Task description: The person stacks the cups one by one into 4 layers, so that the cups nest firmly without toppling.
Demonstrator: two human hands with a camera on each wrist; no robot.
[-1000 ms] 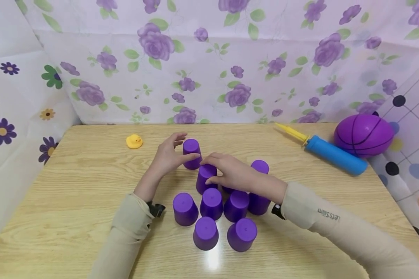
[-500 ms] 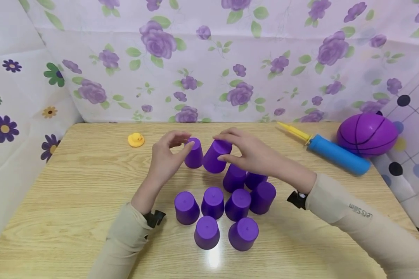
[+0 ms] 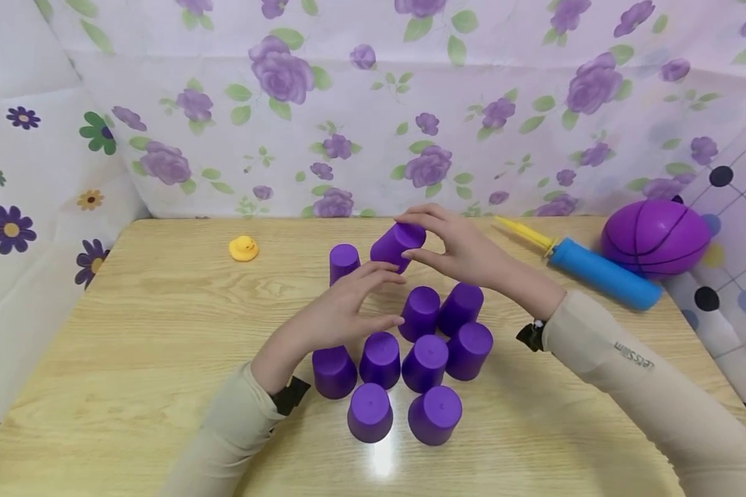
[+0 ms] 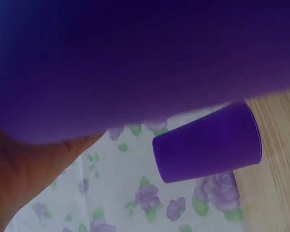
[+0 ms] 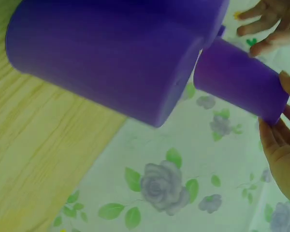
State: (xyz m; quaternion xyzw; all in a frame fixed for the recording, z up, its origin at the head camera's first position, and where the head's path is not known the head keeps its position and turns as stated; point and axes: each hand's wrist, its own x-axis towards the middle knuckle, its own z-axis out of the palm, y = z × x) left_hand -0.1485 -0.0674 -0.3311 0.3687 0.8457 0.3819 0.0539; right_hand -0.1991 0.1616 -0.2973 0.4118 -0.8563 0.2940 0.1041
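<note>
Ten purple cups in view. R hand (image 3: 450, 248) grips the held cup (image 3: 396, 246) by its closed-base end, thumb one side, fingers the other. Held cup is over the rear of the wood table (image 3: 161, 331), nr the back edge, right of the back-left cup (image 3: 345, 258) & apart from it. Long axis slants: base up-right, mouth down-left; can't tell if its rim touches wood. L hand (image 3: 336, 314) grips nothing; fingers & thumb spread, thumb tip just beside the mid-rear cup (image 3: 420, 314), forearm side partly over the front row's leftmost cup (image 3: 334, 376).

Other nine cups all stand base-up, axes approx vertical; insides hidden, so contents n/a, same for held cup.

Edges/room: back edge meets the flowered cloth (image 3: 373, 103). Wood runs wide L of the cups to the L edge, w/ yellow duck (image 3: 244, 248) nr the rear. On R, a wood gap btwn cups & blue pump (image 3: 603, 273); purple ball (image 3: 655, 238) sits right against pump, nr R edge.
</note>
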